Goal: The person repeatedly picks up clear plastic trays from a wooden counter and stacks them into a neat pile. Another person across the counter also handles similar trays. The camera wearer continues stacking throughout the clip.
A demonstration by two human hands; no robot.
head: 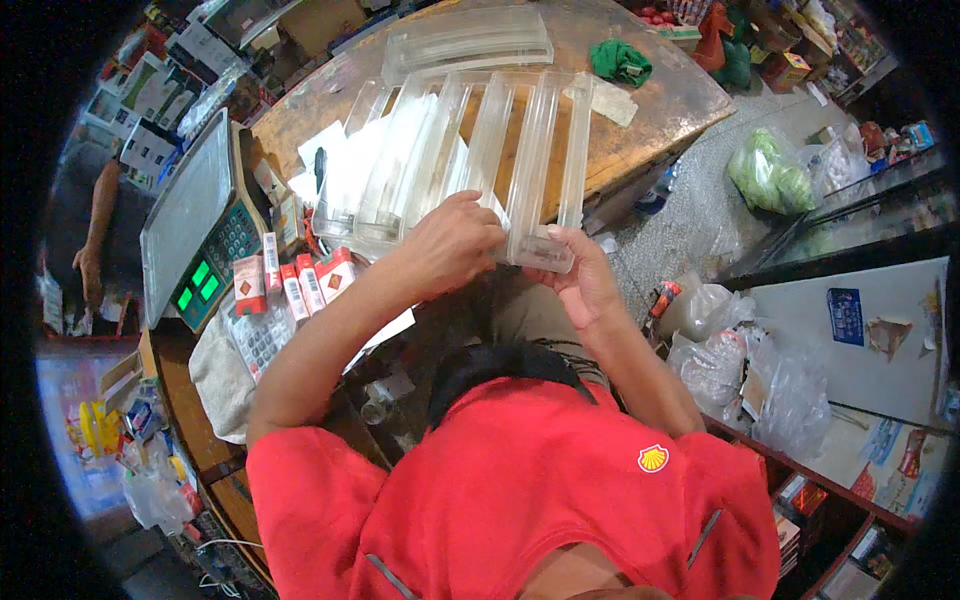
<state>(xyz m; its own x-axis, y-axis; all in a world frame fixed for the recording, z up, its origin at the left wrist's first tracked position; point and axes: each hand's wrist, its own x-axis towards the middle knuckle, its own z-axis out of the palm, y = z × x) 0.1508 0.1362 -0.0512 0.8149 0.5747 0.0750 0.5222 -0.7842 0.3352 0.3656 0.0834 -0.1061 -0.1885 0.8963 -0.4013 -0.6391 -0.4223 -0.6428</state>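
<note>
A clear plastic tray (491,142) with several long parallel channels lies over the wooden table, its near end towards me. My right hand (583,281) grips its near right corner, thumb on top and fingers underneath. My left hand (454,244) bends over the near end of the middle channels. Its fingertips are partly hidden, so whether they pinch anything does not show. White papers (382,150) show through the channels on the left. Farther back lies another clear plastic tray (469,45).
Left of my forearm are several red-and-white cigarette packs (304,289), a calculator (262,330) and a digital scale (202,232). A green cloth (620,62) lies at the table's far right. Plastic bags (720,367) crowd the right side. Another person's arm (97,217) shows at far left.
</note>
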